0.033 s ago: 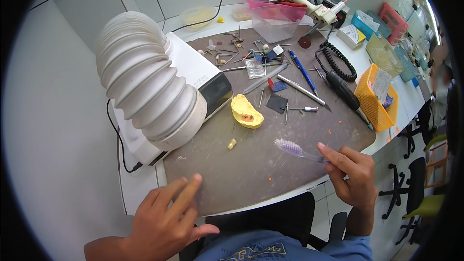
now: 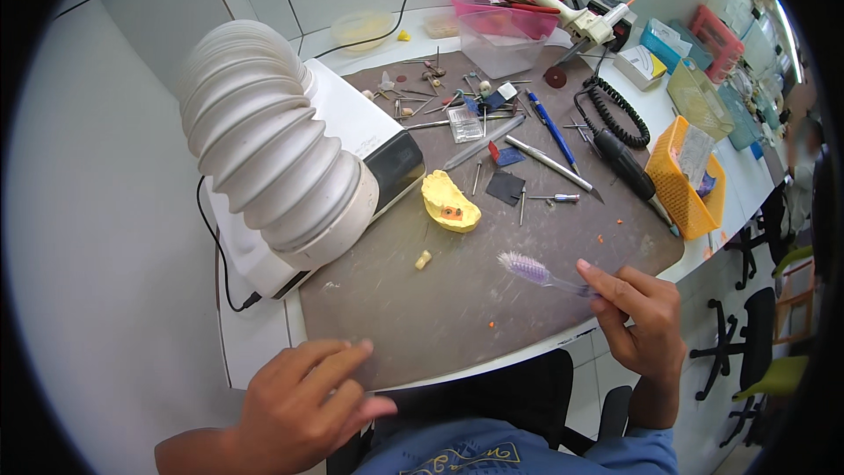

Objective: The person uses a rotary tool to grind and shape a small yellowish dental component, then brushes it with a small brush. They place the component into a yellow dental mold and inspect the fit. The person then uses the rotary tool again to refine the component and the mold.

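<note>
Head view: the right hand [image 2: 646,317] pinches a purple toothbrush [image 2: 529,269] by its handle between thumb and fingers, its bristle end leftward over the brown mat [image 2: 422,325], while the left hand [image 2: 299,405] hangs loosely spread by the mat's near-left edge. Left of the brush lie a small pale-yellow piece [image 2: 423,260] and, farther back, a yellow dental model [image 2: 447,200].

The toothbrush [image 2: 547,276] on the near right is glossy, see-through plastic, while the tooth model [image 2: 449,200] farther off looks matt and chalky. The hose [image 2: 268,141] on the left is ribbed, satiny plastic, the knife [image 2: 549,164] shiny metal, the mat [image 2: 387,312] dull and scratched.
</note>
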{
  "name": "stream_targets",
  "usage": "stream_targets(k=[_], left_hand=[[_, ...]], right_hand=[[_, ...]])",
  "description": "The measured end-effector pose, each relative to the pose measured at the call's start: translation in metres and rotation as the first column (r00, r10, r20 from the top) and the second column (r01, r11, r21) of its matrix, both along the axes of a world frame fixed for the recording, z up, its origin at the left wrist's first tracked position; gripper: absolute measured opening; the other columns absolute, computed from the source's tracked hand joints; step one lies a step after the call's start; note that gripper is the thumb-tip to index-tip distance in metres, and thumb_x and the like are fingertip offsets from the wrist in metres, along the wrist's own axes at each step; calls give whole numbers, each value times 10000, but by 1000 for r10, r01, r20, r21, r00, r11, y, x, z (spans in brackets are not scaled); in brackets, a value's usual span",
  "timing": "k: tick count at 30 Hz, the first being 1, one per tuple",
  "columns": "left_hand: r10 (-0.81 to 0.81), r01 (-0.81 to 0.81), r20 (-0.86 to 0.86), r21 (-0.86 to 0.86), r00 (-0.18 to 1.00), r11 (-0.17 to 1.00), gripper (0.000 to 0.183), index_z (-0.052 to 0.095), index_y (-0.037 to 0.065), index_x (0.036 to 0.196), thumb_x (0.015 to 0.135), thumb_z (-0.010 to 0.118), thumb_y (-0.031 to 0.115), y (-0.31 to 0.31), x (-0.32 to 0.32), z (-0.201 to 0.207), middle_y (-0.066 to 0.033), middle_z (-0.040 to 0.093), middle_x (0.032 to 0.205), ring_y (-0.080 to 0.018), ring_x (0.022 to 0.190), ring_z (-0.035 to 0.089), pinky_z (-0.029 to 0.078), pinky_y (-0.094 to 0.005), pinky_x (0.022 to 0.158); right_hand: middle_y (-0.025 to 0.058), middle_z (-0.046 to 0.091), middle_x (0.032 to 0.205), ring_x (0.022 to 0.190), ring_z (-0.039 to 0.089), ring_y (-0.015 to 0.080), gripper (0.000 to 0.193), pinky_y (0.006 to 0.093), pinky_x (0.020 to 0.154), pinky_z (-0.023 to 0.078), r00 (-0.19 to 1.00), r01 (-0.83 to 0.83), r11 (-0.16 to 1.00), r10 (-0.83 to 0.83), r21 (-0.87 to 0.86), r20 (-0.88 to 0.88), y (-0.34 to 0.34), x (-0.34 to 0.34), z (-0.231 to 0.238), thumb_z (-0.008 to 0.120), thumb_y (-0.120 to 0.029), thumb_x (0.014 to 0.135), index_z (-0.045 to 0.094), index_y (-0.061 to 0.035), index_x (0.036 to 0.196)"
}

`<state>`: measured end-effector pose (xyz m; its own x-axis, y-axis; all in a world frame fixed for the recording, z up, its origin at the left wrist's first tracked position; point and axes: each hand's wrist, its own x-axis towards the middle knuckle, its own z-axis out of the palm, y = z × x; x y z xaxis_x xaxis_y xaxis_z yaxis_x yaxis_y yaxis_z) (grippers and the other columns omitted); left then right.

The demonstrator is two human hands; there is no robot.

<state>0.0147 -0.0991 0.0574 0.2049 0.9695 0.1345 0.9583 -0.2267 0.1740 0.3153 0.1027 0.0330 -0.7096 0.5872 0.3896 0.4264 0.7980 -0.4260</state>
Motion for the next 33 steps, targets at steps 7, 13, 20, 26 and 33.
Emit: stream_targets(k=[7, 13, 20, 26, 33], left_hand=[[84, -191, 360, 271, 929, 944, 528, 614, -19, 1328, 810, 605, -120, 65, 6, -23, -148, 630, 1001, -288, 825, 631, 527, -378, 720], [-28, -35, 314, 192, 949, 981, 407, 651, -10, 1265, 864, 689, -65, 102, -3, -28, -138, 645, 1007, -288, 803, 654, 531, -367, 709], [64, -86, 386, 40, 920, 995, 304, 714, 18, 1156, 855, 735, -23, 110, -5, -25, -106, 659, 1000, -224, 819, 657, 537, -320, 687], [96, -140, 498, 50, 862, 989, 224, 738, 3, 1055, 834, 769, -7, 109, -6, -33, -89, 664, 905, -186, 756, 647, 527, -297, 653], [152, -213, 533, 53, 832, 976, 225, 729, -7, 997, 794, 824, 15, 112, 0, -41, -79, 653, 843, -150, 668, 632, 505, -288, 606]], right_hand=[[66, 569, 701, 544, 535, 219, 468, 353, 515, 444, 996, -82, 996, 81, -43, -23, -5, -3, 2, 724, -19, 839, 696, -98, 1299], [86, 594, 722, 592, 587, 254, 462, 374, 560, 480, 996, -87, 992, 86, -88, -18, -13, -14, -4, 698, -60, 900, 639, -97, 1357], [85, 581, 786, 607, 602, 272, 431, 386, 560, 494, 985, -119, 988, 130, -97, 116, -4, -27, 1, 688, -93, 923, 632, -95, 1349], [82, 572, 807, 603, 603, 268, 426, 394, 541, 492, 977, -143, 986, 154, -80, 146, 3, -37, 0, 694, -94, 915, 638, -92, 1337], [75, 565, 811, 616, 612, 252, 504, 367, 544, 499, 977, -145, 989, 149, -42, 153, 0, -47, -6, 705, -52, 861, 624, -85, 1358]])
